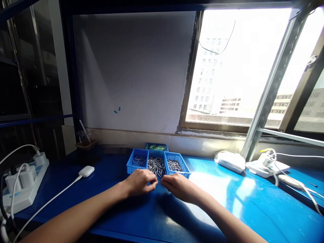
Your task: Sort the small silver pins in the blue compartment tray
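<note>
My left hand [142,181] and my right hand [176,185] are close together just in front of the blue bins, both pinched. A thin, small metal piece [159,182] spans the gap between their fingertips. Behind them, many dark metal pins [156,165] fill the middle. The left blue bin [130,168] holds a few thin pins [139,161], and the right blue bin [186,168] holds many more short pins [174,165]. At the back, a blue bin [149,144] contains green pieces [157,147].
On the blue table [141,219] lie a white case with a cable [86,171] and a white device [231,162]. Power strips stand at the far left [32,192] and right [268,168]. A cup [86,139] stands at the back left.
</note>
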`<state>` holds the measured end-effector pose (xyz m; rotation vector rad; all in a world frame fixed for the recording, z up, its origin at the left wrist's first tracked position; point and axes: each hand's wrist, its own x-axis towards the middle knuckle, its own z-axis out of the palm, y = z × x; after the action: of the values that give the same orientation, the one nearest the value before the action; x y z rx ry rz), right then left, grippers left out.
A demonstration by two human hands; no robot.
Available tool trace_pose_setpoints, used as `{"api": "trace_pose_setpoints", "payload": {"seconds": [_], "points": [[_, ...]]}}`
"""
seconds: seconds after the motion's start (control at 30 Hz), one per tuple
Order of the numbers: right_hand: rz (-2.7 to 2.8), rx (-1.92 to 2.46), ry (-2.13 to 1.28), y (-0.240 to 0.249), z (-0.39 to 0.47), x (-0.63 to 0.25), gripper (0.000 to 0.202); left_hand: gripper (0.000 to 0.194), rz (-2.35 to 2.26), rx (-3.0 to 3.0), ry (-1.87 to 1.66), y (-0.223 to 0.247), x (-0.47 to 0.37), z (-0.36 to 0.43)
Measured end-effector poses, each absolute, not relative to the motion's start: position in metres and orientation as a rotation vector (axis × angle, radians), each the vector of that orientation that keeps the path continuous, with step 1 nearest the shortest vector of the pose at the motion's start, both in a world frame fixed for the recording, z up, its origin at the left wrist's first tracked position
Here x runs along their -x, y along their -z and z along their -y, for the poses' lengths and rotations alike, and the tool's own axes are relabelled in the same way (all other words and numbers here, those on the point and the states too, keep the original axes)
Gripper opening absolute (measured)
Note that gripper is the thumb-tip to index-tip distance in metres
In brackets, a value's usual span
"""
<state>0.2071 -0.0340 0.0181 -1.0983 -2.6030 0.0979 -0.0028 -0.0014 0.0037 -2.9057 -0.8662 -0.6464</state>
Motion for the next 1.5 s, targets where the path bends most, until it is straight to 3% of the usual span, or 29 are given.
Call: {"api": "trace_pose_setpoints", "payload": {"seconds": [0.43,0.7,1.17,1.5], "points": [[2.723,1.053,-0.129,-0.007,0.033,-0.202,0.026,0.020,0.582,2.841,0.735,-0.006,0.006,0.004],[2.623,1.193,-0.030,-0.014,0.032,-0.206,0.030,0.019,0.684,2.830,0.670,-0.006,0.006,0.002],[2.569,1.056,-0.092,-0.019,0.036,-0.203,0.030,0.013,0.743,2.958,0.569,0.002,0.001,0.002],[2.671,1.215,-0.045,-0.010,0.031,-0.205,0.028,0.012,0.680,2.946,0.881,0.003,0.001,0.000]]}}
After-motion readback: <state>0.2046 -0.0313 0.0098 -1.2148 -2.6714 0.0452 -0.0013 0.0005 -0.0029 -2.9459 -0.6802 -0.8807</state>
